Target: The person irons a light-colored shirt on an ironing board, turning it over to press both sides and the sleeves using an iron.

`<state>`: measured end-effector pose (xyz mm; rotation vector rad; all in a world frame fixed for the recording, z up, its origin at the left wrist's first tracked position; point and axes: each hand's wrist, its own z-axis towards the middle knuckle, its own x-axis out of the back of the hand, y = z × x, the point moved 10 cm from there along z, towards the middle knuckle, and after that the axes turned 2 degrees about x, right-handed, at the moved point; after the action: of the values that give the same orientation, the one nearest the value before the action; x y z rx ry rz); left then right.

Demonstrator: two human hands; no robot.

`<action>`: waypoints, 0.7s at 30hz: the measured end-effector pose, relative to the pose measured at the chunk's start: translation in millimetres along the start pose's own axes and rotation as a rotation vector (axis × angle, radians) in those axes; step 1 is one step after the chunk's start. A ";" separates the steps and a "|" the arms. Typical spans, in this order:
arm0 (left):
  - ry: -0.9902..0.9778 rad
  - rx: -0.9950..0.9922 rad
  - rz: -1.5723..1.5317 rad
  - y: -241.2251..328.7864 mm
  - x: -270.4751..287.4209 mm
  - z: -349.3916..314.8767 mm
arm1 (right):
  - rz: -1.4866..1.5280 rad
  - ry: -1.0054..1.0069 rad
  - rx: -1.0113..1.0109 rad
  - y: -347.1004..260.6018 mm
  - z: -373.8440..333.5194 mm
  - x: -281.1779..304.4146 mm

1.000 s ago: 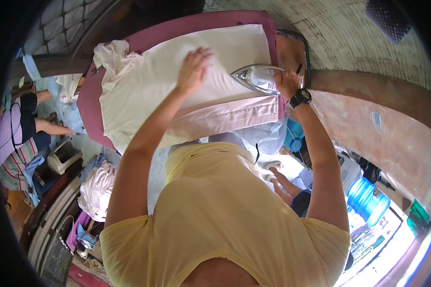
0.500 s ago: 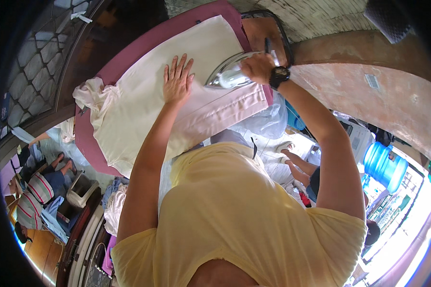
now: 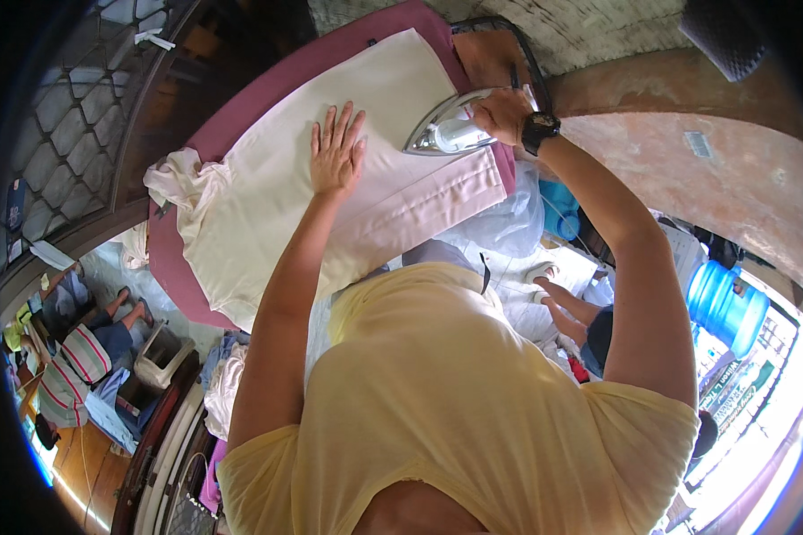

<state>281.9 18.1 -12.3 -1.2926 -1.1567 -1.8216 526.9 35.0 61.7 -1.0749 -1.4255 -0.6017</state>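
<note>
A cream garment (image 3: 268,205) lies spread over a maroon ironing board (image 3: 180,263), its left end bunched and its near right part running along a long seam. Flat on the cloth, fingers stretched out, rests my left hand (image 3: 337,159). My right hand (image 3: 503,116), with a black watch at the wrist, is closed round the handle of a clothes iron (image 3: 455,129). The iron's shiny pointed tip faces left, toward my left hand, with a gap between them. It sits at the right end of the garment; its soleplate is hidden.
At the board's far right end is a black-framed stand with a brown plate (image 3: 491,61). A stone-like wall (image 3: 633,143) rises to the right. Clear plastic (image 3: 500,218) hangs beneath the board. A blue water jug (image 3: 728,308) stands at right. Other people sit at left and lower right.
The iron in my right hand has slid a little to the right and away from me, farther from my left hand. My left hand stays flat on the garment.
</note>
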 end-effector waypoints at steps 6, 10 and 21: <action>-0.015 0.010 0.013 -0.8 0.2 1.2 | -0.010 -0.091 0.010 -22.8 7.7 -14.6; -0.003 -0.005 -0.005 -0.5 0.4 0.5 | 0.049 0.009 -0.091 10.5 -0.2 1.2; 0.160 0.054 -0.331 -29.3 37.2 -16.4 | -0.149 0.218 -0.422 13.5 36.9 -13.2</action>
<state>237.9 15.9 11.7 -0.9466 -1.3822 -2.0698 519.3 69.2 39.5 -1.1910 -1.2216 -1.1292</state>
